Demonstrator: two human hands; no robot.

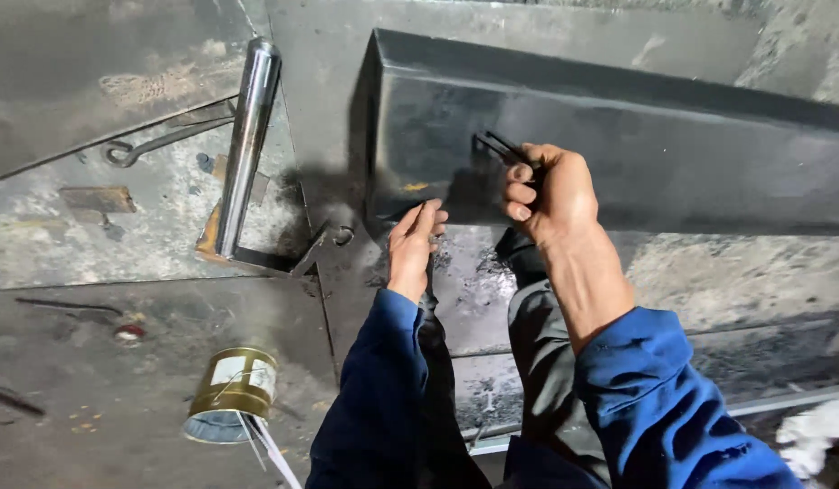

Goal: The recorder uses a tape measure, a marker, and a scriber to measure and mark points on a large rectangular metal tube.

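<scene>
A long black metal box section [637, 145] lies across the upper right, its near end at the middle of the view. My right hand [548, 192] is closed around a thin black tool [503, 147] pressed against the box's front face. Lower down, my left hand [414, 243] rests with its fingers on the bottom edge of the box, near its left corner. Both arms wear blue sleeves.
A shiny steel tube [247, 136] on a bracket stands to the left of the box. A bent metal hook [152, 143] lies farther left. An open tin can [231, 395] with a brush sits on the stained floor at lower left. White rags [813, 435] lie at lower right.
</scene>
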